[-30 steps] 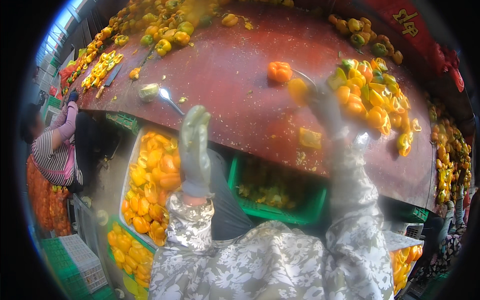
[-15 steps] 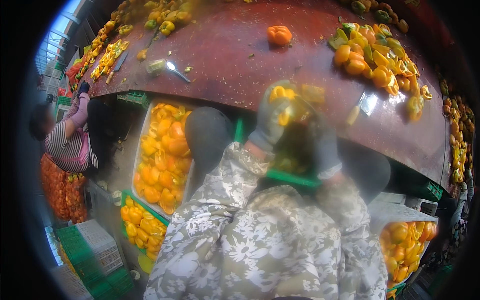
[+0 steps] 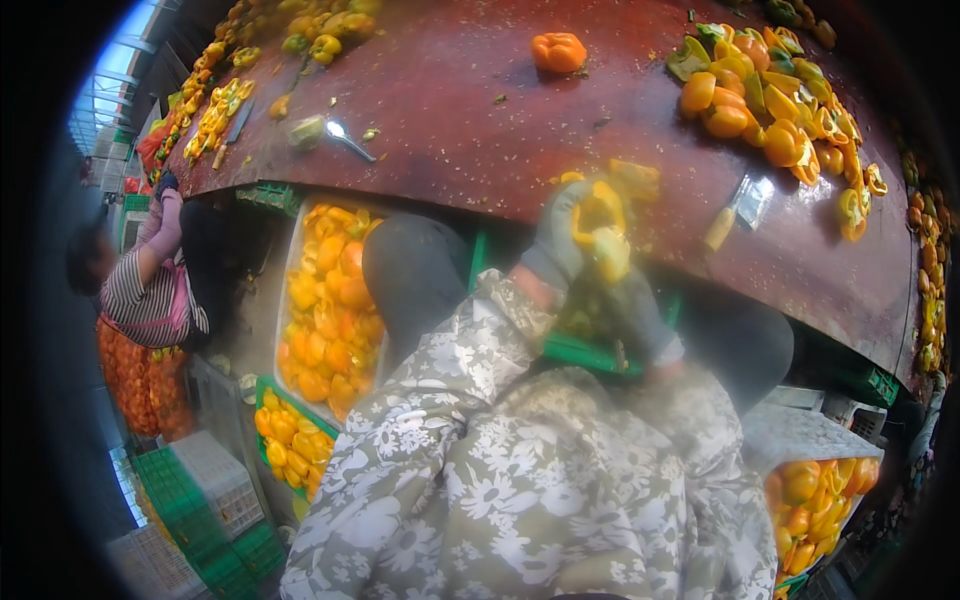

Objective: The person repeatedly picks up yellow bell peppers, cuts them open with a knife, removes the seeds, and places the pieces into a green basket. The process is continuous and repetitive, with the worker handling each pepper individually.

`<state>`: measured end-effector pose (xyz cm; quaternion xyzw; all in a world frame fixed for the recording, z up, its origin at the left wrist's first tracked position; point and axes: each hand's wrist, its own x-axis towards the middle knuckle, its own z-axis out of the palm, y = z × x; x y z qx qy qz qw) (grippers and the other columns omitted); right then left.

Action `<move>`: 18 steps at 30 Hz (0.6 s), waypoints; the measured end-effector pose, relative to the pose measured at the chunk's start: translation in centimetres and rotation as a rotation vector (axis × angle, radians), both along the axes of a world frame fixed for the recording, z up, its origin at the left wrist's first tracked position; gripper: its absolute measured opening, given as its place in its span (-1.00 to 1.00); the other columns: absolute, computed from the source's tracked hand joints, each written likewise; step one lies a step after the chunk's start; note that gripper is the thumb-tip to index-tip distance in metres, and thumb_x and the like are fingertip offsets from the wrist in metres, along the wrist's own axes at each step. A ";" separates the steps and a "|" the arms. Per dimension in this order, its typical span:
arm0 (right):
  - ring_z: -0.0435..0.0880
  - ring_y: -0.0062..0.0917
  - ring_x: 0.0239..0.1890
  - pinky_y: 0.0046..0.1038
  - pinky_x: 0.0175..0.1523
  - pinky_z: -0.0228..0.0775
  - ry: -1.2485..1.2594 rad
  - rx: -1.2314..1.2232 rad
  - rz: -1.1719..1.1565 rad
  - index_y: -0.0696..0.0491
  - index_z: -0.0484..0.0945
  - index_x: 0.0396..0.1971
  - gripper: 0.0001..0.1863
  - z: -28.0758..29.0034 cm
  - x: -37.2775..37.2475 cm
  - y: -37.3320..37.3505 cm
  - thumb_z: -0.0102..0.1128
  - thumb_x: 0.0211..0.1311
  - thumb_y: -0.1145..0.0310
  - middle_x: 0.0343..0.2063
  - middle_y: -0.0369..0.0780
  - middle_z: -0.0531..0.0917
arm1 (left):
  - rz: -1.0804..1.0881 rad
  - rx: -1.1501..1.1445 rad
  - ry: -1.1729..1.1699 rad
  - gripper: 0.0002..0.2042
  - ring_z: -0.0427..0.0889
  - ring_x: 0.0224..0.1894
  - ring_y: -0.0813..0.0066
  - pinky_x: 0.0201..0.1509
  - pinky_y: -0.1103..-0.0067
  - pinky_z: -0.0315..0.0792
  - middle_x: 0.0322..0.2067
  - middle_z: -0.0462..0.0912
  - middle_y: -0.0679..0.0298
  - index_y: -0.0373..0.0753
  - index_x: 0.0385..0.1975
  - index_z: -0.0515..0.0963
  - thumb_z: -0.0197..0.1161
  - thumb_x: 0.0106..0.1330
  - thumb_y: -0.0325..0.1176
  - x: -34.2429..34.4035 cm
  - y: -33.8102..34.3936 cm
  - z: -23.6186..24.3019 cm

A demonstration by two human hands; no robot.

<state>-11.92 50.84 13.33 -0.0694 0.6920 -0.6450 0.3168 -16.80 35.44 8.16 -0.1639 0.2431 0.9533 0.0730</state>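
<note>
My gloved left hand (image 3: 560, 230) grips a cut yellow pepper (image 3: 600, 215) over the red table's front edge, above a green crate (image 3: 590, 355). My gloved right hand (image 3: 640, 305) is just below it, blurred, with its fingers closed at a pale yellow piece (image 3: 610, 260) that may be the pepper's core; what exactly it holds is unclear. A cleaver (image 3: 750, 200) with a wooden handle lies to the right, and a whole orange pepper (image 3: 558, 52) sits farther back on the red table (image 3: 450, 120).
Cut peppers pile at the table's right (image 3: 760, 105); more peppers (image 3: 320, 45) and a metal tool (image 3: 345, 138) lie left. Pepper-filled crates (image 3: 330, 320) (image 3: 820, 500) flank me; stacked crates (image 3: 200, 500) are lower left. A co-worker (image 3: 150, 290) sits at far left.
My left hand swung right and took hold of a cut yellow pepper. My right hand came down from the table to meet it; the cleaver now lies on the table. My view shifted.
</note>
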 end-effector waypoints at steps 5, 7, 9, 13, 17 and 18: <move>0.57 -0.10 -0.30 -0.08 -0.25 0.43 0.952 0.566 0.144 0.16 0.49 -0.05 -0.58 -6.9 0.8 4.1 0.26 0.02 0.42 0.01 0.05 0.48 | 0.052 -0.982 0.123 -0.67 0.67 -0.14 0.32 0.00 0.43 0.59 -0.08 0.67 0.13 -0.25 0.05 0.53 0.29 0.28 -0.44 -2.3 1.5 1.0; 0.56 -0.09 -0.32 -0.09 -0.27 0.43 0.915 0.653 0.240 0.20 0.47 0.00 -0.50 -8.4 0.6 5.3 0.28 0.00 0.40 0.00 0.06 0.47 | 0.197 -1.375 0.477 -0.67 0.68 -0.19 0.35 -0.07 0.42 0.60 -0.13 0.67 0.16 -0.24 0.03 0.54 0.31 0.27 -0.42 -2.4 2.0 0.3; 0.56 -0.09 -0.31 -0.11 -0.28 0.43 0.993 0.737 0.283 0.21 0.45 0.04 -0.46 -9.4 0.9 6.2 0.28 -0.01 0.39 0.00 0.07 0.45 | 0.202 -1.343 0.513 -0.68 0.70 -0.22 0.29 -0.14 0.39 0.61 -0.20 0.65 0.16 -0.20 0.01 0.54 0.34 0.27 -0.34 -2.7 3.0 -0.8; 0.56 -0.11 -0.32 -0.15 -0.28 0.42 1.139 0.863 0.310 0.21 0.45 0.07 -0.45 -6.2 1.2 5.0 0.27 0.01 0.39 -0.03 0.06 0.45 | 0.202 -0.272 -0.249 -0.68 0.66 -0.16 0.30 -0.13 0.43 0.58 -0.21 0.64 0.17 -0.19 0.00 0.51 0.30 0.33 -0.19 -2.6 3.1 -3.5; 0.56 -0.14 -0.33 -0.16 -0.27 0.42 1.027 0.756 0.147 0.20 0.47 0.06 -0.51 -6.1 2.4 4.1 0.21 0.08 0.39 -0.07 0.04 0.49 | 0.349 -0.361 -0.214 -0.68 0.64 -0.16 0.37 -0.09 0.49 0.56 -0.19 0.62 0.22 -0.22 0.00 0.52 0.29 0.34 -0.24 -2.9 2.9 -6.4; 0.57 -0.15 -0.33 -0.17 -0.27 0.42 1.025 0.815 0.183 0.20 0.47 0.05 -0.53 -6.5 2.4 3.9 0.18 0.11 0.38 -0.08 0.04 0.50 | 0.355 -0.403 -0.222 -0.68 0.64 -0.14 0.39 -0.05 0.51 0.56 -0.17 0.63 0.22 -0.23 0.02 0.52 0.30 0.33 -0.27 -2.8 2.5 -5.9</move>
